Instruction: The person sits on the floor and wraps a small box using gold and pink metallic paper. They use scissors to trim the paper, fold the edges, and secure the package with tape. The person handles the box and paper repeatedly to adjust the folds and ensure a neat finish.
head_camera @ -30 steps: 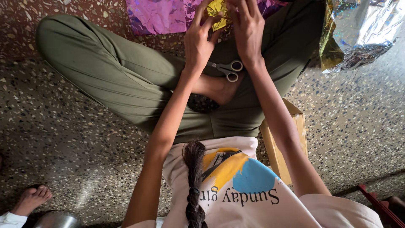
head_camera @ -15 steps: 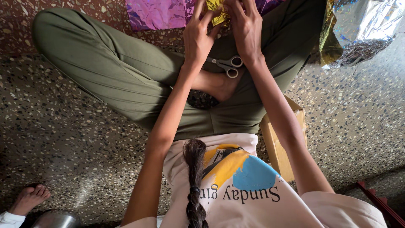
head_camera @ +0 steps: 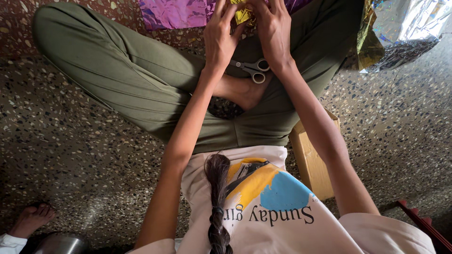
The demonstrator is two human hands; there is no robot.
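- I am seeing a small gold foil piece (head_camera: 242, 14) sitting at the top centre of the frame, pinched between both hands.
- My left hand (head_camera: 221, 37) is closing its fingers on the foil's left side.
- My right hand (head_camera: 273, 33) is gripping its right side.
- Grey-handled scissors (head_camera: 254, 69) are lying just below the wrists, on the lap.
- Purple foil sheet (head_camera: 174, 11) is spreading at upper left; silver foil (head_camera: 405, 26) at upper right; a cardboard box (head_camera: 313, 160) is sitting right of centre.

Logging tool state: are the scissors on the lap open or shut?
Cannot tell: the scissors show only their handle loops, close together; the left hand hides the blades.
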